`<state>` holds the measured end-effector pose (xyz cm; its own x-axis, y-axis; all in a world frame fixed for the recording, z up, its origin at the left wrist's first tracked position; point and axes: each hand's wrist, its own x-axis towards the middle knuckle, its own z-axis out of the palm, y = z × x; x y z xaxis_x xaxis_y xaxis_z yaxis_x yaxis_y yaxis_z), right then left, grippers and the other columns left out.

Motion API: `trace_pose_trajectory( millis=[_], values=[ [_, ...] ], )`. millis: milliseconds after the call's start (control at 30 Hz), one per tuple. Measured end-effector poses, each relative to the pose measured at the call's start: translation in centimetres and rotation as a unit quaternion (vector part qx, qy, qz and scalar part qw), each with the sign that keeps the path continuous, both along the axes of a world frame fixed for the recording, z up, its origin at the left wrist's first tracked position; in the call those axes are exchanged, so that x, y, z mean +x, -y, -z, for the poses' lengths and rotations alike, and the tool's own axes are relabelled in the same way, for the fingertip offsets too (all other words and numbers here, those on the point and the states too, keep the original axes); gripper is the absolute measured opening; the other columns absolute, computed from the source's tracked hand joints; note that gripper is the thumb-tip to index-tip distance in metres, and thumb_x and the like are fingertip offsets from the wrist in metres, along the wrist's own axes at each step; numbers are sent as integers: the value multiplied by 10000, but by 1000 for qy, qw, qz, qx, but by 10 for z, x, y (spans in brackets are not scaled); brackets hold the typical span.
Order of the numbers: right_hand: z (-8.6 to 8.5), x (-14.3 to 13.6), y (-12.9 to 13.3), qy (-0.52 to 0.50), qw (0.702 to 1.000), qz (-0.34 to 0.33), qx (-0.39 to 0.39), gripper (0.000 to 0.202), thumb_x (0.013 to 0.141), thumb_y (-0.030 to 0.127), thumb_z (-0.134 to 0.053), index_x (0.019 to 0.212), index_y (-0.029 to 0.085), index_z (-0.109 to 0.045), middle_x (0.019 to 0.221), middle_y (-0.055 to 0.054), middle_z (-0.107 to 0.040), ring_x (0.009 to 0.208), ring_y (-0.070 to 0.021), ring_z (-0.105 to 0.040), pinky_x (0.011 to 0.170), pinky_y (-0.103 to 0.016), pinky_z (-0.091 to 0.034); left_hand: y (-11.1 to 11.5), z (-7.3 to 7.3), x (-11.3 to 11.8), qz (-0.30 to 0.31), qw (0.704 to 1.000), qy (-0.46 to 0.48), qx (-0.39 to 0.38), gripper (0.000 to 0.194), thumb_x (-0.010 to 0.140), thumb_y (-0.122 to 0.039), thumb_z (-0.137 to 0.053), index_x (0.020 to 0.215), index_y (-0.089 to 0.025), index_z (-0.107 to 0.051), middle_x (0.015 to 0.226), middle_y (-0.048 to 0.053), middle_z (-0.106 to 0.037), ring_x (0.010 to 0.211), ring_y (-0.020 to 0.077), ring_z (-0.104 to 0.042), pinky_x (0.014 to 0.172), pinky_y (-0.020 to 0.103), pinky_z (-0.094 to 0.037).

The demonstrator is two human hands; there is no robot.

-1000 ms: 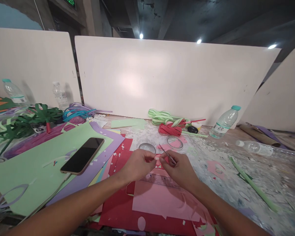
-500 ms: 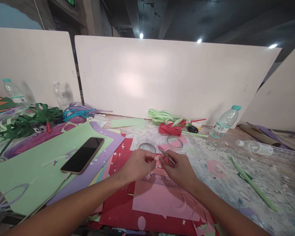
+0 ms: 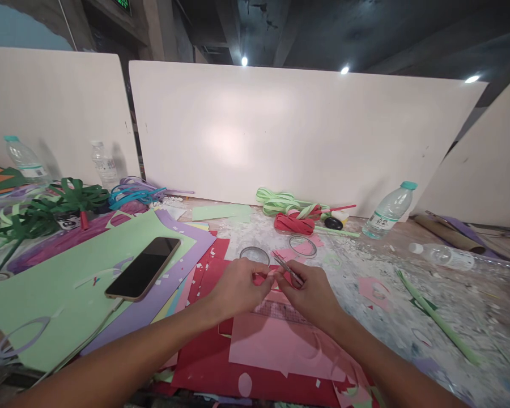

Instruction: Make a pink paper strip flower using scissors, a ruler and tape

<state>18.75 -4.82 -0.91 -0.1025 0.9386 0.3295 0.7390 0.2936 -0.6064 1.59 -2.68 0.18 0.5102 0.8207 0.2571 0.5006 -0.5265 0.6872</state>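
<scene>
My left hand (image 3: 240, 286) is closed, pinching a small pink paper piece (image 3: 272, 273) between thumb and fingertips. Close beside it, my right hand (image 3: 310, 290) touches the same piece with its fingertips. A slim metal pair of tweezers (image 3: 285, 266) lies in my right hand, its tips pointing up and away to the left. Beneath both hands are a clear ruler (image 3: 276, 310), a pink paper sheet (image 3: 276, 345) and red sheets (image 3: 204, 374). The fingers hide most of the small piece.
A phone (image 3: 144, 269) rests on green paper (image 3: 63, 283) at left. Two tape-like rings (image 3: 302, 246) lie beyond my hands. Red and green ribbon bundles (image 3: 294, 224) and an upright bottle (image 3: 389, 212) stand near the white board (image 3: 280, 130). A green strip (image 3: 440, 320) lies right.
My fingertips have drawn slightly closer together around the pink piece, which now shows less. The tweezers stay in my right hand, and everything else looks the same.
</scene>
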Motion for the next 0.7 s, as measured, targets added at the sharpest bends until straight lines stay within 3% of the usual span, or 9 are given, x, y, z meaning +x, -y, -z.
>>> trace_pose_trajectory(
  millis=[100,167,367,700],
  values=[
    [-3,0,0,-49,998,-9,-26,325,825,374,-486,567,200,-393,505,58,-297,482,-102,-282,467,-234,-194,-1,0,0,-12,1000,5,0,341,855,-292,-440,552,-167,-533,514,-33,-327,529,115,-318,516,248,-240],
    [-5,0,-1,-108,992,-14,-59,380,834,384,-479,547,209,-303,519,61,-249,488,-97,-244,464,-236,-173,0,0,-1,-26,1000,15,5,327,844,-275,-450,558,-167,-564,523,-23,-393,540,122,-367,517,245,-256],
    [-9,3,-4,-251,950,-31,-183,437,845,451,-490,572,226,-235,497,86,-158,464,-83,-137,446,-243,-118,1,-4,0,-47,997,42,36,288,838,-234,-460,618,-175,-637,586,-7,-557,588,139,-466,535,240,-301],
    [-13,5,-5,-260,944,-30,-199,431,833,450,-499,558,222,-258,516,82,-165,459,-79,-138,442,-252,-102,0,2,1,-51,996,68,40,252,849,-223,-465,704,-194,-670,712,4,-663,733,174,-553,637,250,-378]
  ],
)
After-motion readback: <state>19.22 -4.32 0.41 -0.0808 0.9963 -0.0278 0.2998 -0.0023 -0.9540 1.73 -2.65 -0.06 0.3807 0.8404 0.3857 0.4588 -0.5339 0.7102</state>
